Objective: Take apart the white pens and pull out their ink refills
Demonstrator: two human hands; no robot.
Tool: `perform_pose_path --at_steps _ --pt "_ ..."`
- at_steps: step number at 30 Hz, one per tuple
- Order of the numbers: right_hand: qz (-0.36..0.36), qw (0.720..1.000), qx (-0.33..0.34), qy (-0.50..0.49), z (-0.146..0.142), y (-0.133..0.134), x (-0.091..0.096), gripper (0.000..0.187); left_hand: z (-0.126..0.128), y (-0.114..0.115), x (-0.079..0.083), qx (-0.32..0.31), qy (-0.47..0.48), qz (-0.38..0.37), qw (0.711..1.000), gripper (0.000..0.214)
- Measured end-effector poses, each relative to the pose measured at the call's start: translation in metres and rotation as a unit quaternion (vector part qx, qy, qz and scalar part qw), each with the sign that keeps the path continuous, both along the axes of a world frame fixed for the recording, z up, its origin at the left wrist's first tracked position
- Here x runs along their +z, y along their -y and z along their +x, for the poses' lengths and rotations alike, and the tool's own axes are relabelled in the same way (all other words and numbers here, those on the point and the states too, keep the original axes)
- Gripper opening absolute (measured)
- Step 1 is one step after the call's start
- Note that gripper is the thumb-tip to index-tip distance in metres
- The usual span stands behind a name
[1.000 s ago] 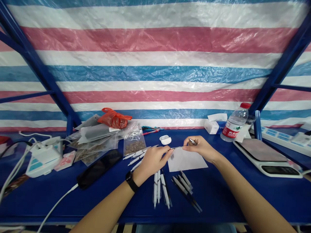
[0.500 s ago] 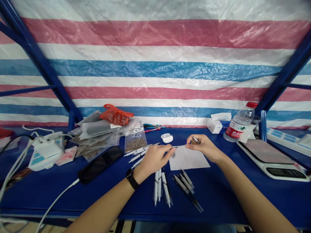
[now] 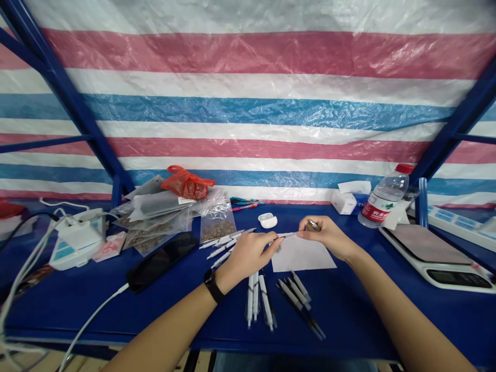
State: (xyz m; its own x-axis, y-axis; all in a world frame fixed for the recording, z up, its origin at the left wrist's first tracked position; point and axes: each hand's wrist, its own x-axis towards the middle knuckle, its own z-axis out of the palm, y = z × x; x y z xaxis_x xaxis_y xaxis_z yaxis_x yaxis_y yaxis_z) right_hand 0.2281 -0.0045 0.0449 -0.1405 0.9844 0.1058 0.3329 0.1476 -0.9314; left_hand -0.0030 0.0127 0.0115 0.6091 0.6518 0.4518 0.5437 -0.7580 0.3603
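Observation:
My left hand (image 3: 248,254) pinches one end of a slim pen part (image 3: 287,235) above a sheet of white paper (image 3: 306,256). The other end sits between the thumb and fingertip of my right hand (image 3: 327,237). A grey metallic piece (image 3: 313,225), probably part of a pen, is also held in the curled fingers of that hand. White pens (image 3: 254,299) lie in front of my left hand, and more white pens (image 3: 221,241) are partly hidden behind it. Several grey pen grips with dark refills (image 3: 300,295) lie below the paper, which bears small scribbles.
A white earbud case (image 3: 267,220) stands behind the paper. On the left are a black phone (image 3: 163,261), bags of small brown bits (image 3: 217,230), and a power strip (image 3: 79,240). A water bottle (image 3: 382,201), tissue box (image 3: 344,201) and digital scale (image 3: 434,253) are on the right.
The whole view has shifted slightly. Both hands keep their pinch on the slim pen part, with only a small shift of the left fingers.

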Motion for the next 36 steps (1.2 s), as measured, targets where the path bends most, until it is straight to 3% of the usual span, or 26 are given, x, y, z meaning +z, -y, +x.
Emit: perform_pose_path --at_steps 31,36 --pt "0.001 1.0 0.026 0.009 -0.0026 0.0005 -0.005 0.049 0.0006 0.0007 -0.0003 0.005 -0.031 -0.01 0.999 0.034" --pt "0.009 1.0 0.005 -0.003 0.0027 0.0003 -0.0017 0.051 -0.0007 0.0005 0.0003 0.008 -0.019 -0.005 1.0 0.035"
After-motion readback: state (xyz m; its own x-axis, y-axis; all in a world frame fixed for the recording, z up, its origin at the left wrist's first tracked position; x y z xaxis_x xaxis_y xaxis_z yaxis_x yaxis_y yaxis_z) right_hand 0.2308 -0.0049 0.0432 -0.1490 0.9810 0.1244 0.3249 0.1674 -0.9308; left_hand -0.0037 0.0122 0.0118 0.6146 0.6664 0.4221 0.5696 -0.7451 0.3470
